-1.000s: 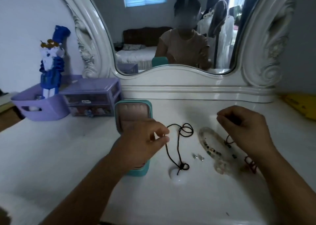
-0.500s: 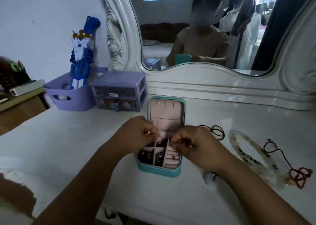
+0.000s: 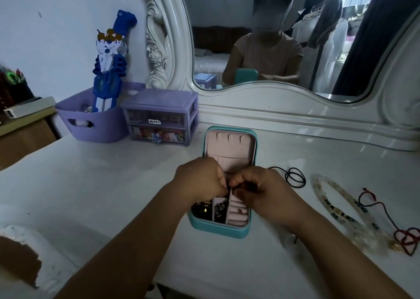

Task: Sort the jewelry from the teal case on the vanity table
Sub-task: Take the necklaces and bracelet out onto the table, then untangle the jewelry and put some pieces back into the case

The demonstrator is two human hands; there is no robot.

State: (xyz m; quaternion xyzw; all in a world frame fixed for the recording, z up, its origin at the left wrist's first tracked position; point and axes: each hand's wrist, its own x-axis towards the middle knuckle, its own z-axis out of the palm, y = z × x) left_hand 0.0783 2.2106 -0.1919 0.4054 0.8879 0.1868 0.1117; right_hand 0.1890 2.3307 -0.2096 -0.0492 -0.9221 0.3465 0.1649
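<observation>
Teal case [image 3: 223, 227]: open on the table [image 3: 113, 196], as half a second ago.
Hands: left hand [image 3: 200, 180] and right hand [image 3: 261, 190] still pinched together over its compartments; held item hidden.
Beaded necklace [image 3: 336, 207]: unmoved, right.

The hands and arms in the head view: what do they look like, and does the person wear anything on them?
Both forearms are bare: no sleeves reach into the direct view, and no watch, bracelet or glove shows on either wrist. No ring can be made out on the left hand or the right hand, though the fingers are partly hidden. In the mirror, the person wears a short-sleeved beige top.
</observation>
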